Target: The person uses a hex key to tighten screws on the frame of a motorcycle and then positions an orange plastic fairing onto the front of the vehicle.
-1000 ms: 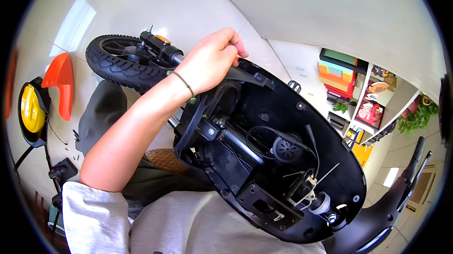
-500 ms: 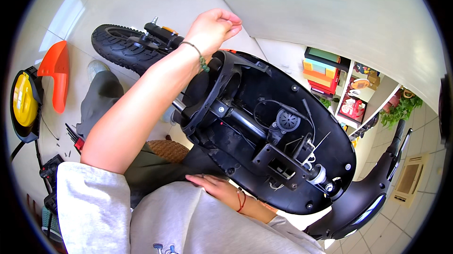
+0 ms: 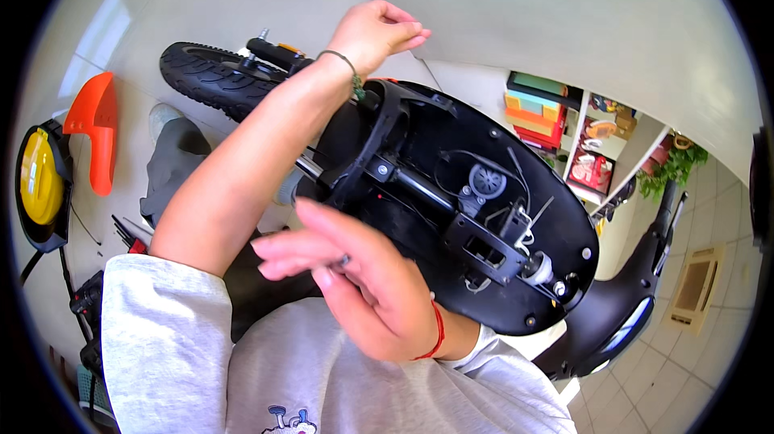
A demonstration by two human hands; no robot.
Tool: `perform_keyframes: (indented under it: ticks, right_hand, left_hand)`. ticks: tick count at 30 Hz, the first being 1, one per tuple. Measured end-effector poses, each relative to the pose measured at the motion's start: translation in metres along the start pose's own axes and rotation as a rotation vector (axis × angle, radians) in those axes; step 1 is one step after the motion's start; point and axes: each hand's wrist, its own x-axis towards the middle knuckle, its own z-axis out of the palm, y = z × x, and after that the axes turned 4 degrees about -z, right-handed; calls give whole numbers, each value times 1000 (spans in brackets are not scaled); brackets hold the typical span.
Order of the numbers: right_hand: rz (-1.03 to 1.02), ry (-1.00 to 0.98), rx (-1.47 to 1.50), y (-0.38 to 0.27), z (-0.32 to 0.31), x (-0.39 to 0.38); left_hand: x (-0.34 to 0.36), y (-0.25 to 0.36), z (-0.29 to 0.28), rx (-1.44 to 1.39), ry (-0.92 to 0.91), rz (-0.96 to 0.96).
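Observation:
A black two-wheeled vehicle, like a small electric bike, lies with its hollow body shell (image 3: 556,192) facing me, showing a metal tube (image 3: 421,191), a round slotted part (image 3: 487,181), a bracket and loose wires. My left hand (image 3: 377,35) is raised beyond the shell's far-left edge, thumb and fingertips pinched together; whatever is between them is too small to see. Its forearm crosses in front of the frame. My right hand (image 3: 367,281) hovers before my shirt at the shell's near edge, fingers apart, with a small ring-like grey piece on a finger.
The knobbly tyre (image 3: 205,83) points up left. On the floor at left lie an orange fender-like panel (image 3: 97,132), a yellow-and-black part (image 3: 40,176) and some tools (image 3: 129,232). A shelf (image 3: 617,168) with boxes and a plant (image 3: 677,164) stands at right.
My right hand has lifted off my lap and come up and left, its fingers spreading. My left hand has shifted slightly up and right, still pinched. The view has tilted a little.

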Motion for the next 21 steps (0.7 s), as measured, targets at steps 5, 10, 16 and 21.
perform_keyframes:
  ticks: [5,10,16,21]
  right_hand:
    - [-34,187,-104,-31,-2,34]
    - [-74,272,-329,-56,-46,75]
    - [5,20,-471,-92,-125,123]
    - [261,149,-689,-51,-193,132]
  left_hand:
    - [8,-3,8,154,-143,-108]
    - [22,-35,-6,588,-187,159]
    - [9,-32,16,566,-190,113]
    - [4,-42,12,813,-222,271]
